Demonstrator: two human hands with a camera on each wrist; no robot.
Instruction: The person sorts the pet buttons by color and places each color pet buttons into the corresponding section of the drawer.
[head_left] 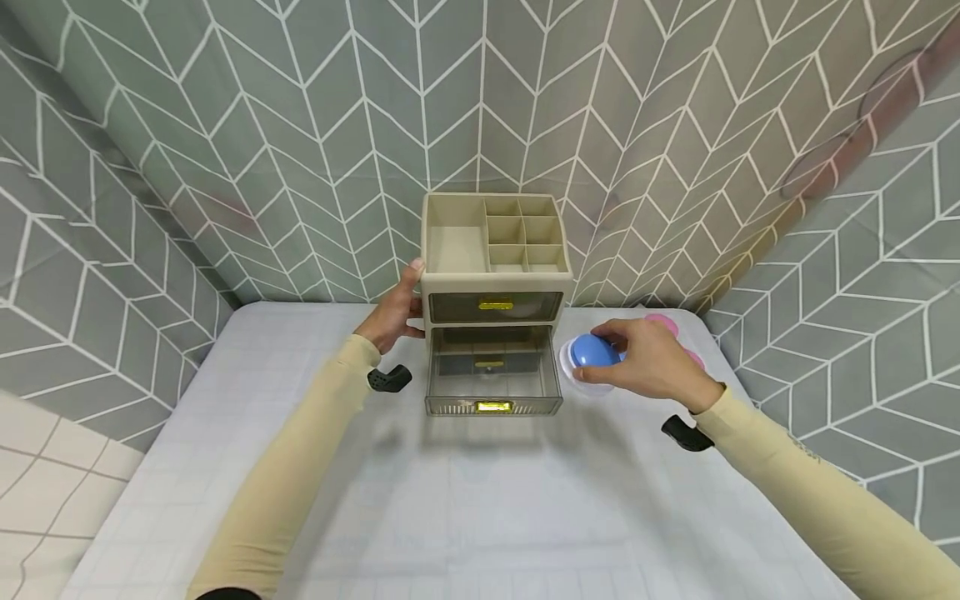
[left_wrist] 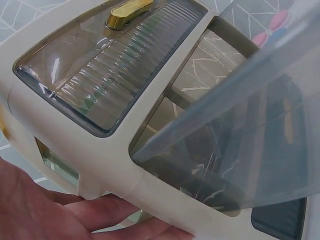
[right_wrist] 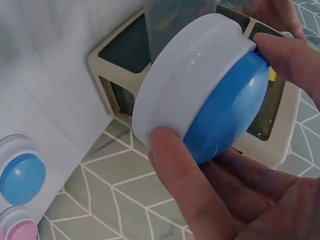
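A round white disc with a glossy blue dome is in the person's right hand, just right of a beige drawer unit and above or on the worktop; whether it touches the surface is hard to tell. The right hand is partly closed, thumb and fingers pinching the disc by its rim, with the dome turned toward the palm. The left hand lies against the left side of the drawer unit, its fingers loosely extended along that side and its thumb near the top edge.

The unit's upper drawer is closed; below it, a clear drawer with a gold handle is pulled out. The top has one large compartment and six small ones. Near the right hand sit another blue dome and pink domes. Grey fabric with white zigzag lines hangs behind.
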